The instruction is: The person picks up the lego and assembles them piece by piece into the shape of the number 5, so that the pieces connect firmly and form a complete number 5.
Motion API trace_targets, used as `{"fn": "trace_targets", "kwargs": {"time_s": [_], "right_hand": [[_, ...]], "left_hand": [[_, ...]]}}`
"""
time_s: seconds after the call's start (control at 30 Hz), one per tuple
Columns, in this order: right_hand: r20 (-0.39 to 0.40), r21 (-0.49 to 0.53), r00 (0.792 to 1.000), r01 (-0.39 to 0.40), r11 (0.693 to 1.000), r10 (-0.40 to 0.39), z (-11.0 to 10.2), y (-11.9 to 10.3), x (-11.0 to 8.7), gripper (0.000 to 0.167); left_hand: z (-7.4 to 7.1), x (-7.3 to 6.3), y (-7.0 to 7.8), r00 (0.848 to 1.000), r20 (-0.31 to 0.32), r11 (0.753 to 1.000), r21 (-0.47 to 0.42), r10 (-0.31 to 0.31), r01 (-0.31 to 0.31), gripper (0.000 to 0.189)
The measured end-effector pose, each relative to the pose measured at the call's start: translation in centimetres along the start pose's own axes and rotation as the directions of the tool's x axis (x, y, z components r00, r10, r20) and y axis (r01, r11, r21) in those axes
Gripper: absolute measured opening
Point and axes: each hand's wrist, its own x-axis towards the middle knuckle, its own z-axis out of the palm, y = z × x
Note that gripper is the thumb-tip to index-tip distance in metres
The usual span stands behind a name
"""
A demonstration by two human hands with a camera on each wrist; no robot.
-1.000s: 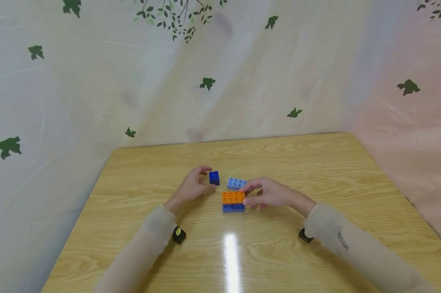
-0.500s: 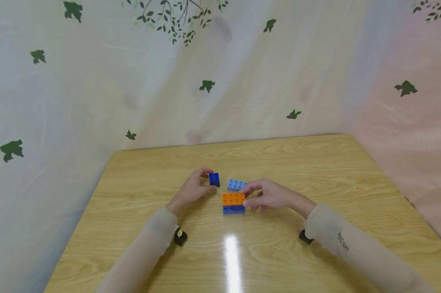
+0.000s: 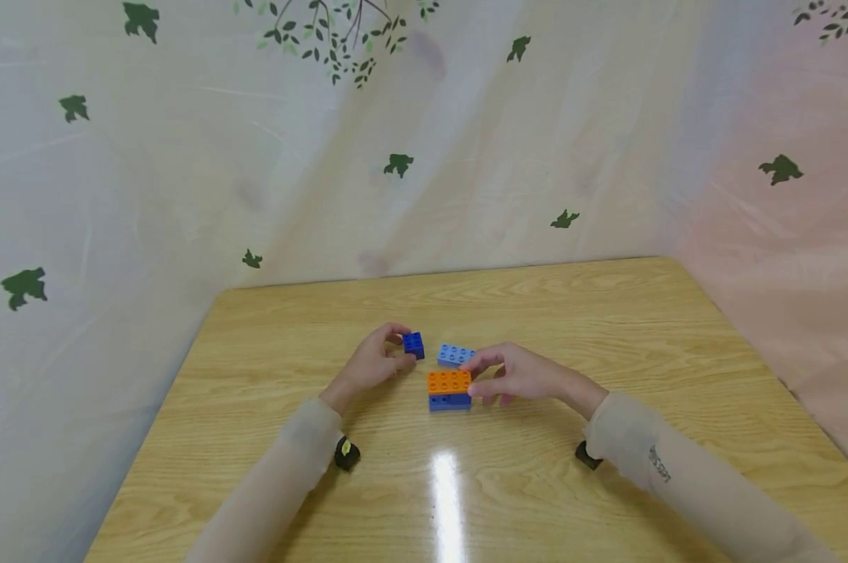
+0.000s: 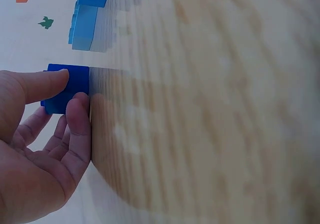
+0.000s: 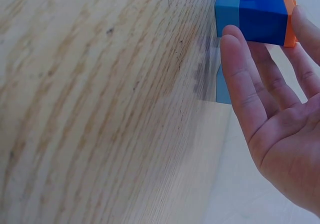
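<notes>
My left hand point(image 3: 373, 361) pinches a small dark blue toy building brick point(image 3: 413, 345) between thumb and fingers. In the left wrist view that brick point(image 4: 59, 95) sits at the table surface, the thumb lying on its near face. To its right stands a stack: a thin orange brick point(image 3: 448, 381) on top, a dark blue brick point(image 5: 261, 18) in the middle and a lighter blue brick point(image 3: 450, 403) at the bottom. My right hand point(image 3: 519, 374) holds the stack's right end, its thumb at the orange brick; some fingers are hidden behind.
A loose light blue brick point(image 3: 454, 355) lies just behind the stack, its right end partly covered by the right hand. The wooden table point(image 3: 572, 500) runs back to a pale cloth point(image 3: 297, 195) printed with green leaves. A black device point(image 3: 346, 453) is at the left wrist.
The dark blue brick in my left hand has turned slightly and shifted a little to the right. The right hand and the stack keep their places.
</notes>
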Motion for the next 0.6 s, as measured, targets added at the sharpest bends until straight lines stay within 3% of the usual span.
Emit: {"fn": "trace_targets", "kwargs": {"time_s": [0.43,0.6], "right_hand": [[0.006,0.005,1.0,-0.008,1.0,0.008,0.0,0.1,0.0,0.036],[0.006,-0.001,1.0,-0.01,1.0,0.01,-0.1,0.1,0.0,0.036]], "left_hand": [[0.0,-0.4,0.4,1.0,0.006,1.0,0.026,-0.004,0.004,0.042],[-0.2,-0.8,1.2,0.998,0.018,0.998,0.015,0.054,-0.054,0.042]]}}
